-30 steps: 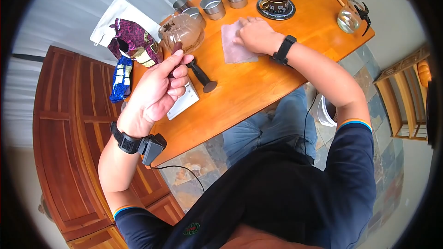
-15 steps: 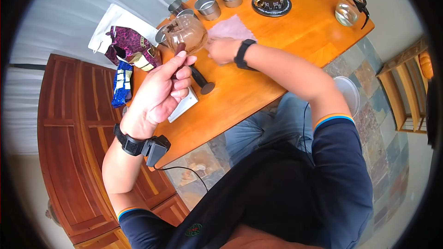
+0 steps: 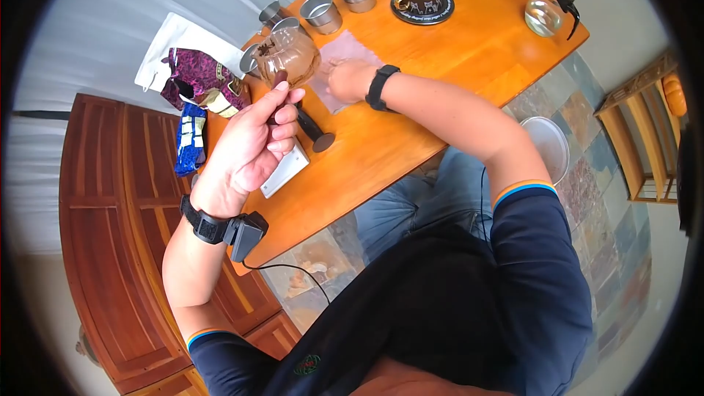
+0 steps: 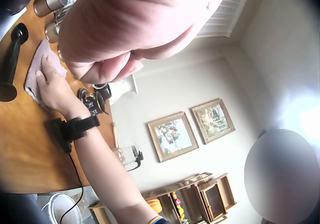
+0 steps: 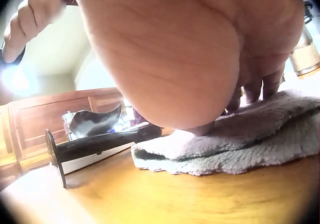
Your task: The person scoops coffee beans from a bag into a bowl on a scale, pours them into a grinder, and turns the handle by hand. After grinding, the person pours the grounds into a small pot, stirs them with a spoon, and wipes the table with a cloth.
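In the head view my left hand (image 3: 257, 136) grips the dark handle of a round glass pot (image 3: 297, 59), held up over the table. My right hand (image 3: 350, 81) lies on a folded pink cloth (image 3: 348, 48) on the table, fingers spread over it in the left wrist view. The right wrist view shows the cloth (image 5: 240, 144) flat under that palm. Between the hands lies a black scoop (image 3: 314, 128) with a round flat end, beside a white flat device (image 3: 286, 172).
Several metal cups (image 3: 321, 13) stand along the far edge. A dark cup on a saucer (image 3: 422, 4) and a glass jug (image 3: 544, 16) stand farther right. Purple (image 3: 194, 77) and blue (image 3: 191, 139) bags are at the left.
My right hand and the cloth have moved left across the table, close to the glass pot. My left hand keeps its grip on the handle, nearly still.
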`<move>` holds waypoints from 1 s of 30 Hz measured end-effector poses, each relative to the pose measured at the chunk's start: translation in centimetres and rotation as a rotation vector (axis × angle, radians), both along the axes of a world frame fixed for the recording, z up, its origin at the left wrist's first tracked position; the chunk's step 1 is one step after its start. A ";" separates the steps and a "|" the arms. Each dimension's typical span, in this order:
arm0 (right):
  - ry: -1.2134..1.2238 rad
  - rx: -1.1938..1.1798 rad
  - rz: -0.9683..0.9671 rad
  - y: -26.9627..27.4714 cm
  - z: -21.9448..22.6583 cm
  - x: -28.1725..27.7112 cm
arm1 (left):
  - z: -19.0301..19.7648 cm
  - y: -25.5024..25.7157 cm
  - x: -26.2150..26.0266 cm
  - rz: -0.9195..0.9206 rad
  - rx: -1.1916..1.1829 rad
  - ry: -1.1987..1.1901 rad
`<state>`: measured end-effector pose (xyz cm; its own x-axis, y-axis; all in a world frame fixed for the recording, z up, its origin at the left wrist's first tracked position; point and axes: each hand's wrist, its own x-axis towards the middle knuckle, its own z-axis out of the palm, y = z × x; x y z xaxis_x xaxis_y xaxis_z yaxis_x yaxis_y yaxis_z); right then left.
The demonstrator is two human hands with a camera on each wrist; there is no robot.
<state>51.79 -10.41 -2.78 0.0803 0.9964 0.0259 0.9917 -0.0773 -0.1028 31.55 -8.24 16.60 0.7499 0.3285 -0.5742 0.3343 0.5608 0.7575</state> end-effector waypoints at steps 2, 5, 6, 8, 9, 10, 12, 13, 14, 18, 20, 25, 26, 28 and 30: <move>0.070 0.024 0.043 -0.4 0.0 -0.8 | -0.3 0.3 0.3 -0.055 -0.016 -0.032; 0.035 0.043 0.112 -2.1 -0.3 -1.3 | -0.4 -0.2 1.0 -0.050 -0.005 -0.036; 0.024 0.092 0.157 -2.8 -0.3 -1.3 | -0.4 -0.2 1.2 -0.051 -0.004 -0.037; 0.020 0.070 0.174 -4.0 -0.2 -1.1 | -0.7 -0.3 1.7 -0.049 0.001 -0.022; 0.018 0.045 0.193 -4.9 -0.1 -0.9 | -0.9 -0.3 2.0 -0.057 -0.002 -0.021; 0.018 0.042 0.185 -5.8 -0.1 -0.9 | -1.0 -0.2 2.1 -0.050 -0.003 -0.022; -0.012 0.028 0.206 -7.7 0.1 -0.6 | -1.4 0.1 2.3 -0.040 -0.008 -0.027; 0.022 0.033 0.195 -8.6 0.2 -0.4 | -1.7 0.4 2.5 -0.041 -0.019 -0.040; 0.020 0.031 0.195 -9.2 0.5 -0.3 | -2.0 0.7 2.6 -0.042 -0.030 -0.053; 0.052 -0.153 0.118 -10.0 4.9 -0.1 | -2.2 1.3 3.3 -0.006 -0.020 -0.047; 0.025 -0.253 0.092 -8.6 5.4 -0.6 | -2.6 1.7 4.1 -0.017 -0.023 -0.050; 0.031 0.058 0.237 -4.1 0.9 -2.3 | -2.9 1.7 5.6 0.001 -0.003 -0.058; 0.035 0.061 0.239 -3.3 0.7 -2.2 | -3.0 1.5 5.7 0.003 -0.007 -0.053; 0.034 -0.154 0.136 -2.7 2.1 -1.9 | -2.8 1.3 5.9 0.002 -0.006 -0.045; 0.035 -0.090 0.112 -2.5 2.0 -1.0 | -3.0 1.1 6.0 -0.005 -0.005 -0.037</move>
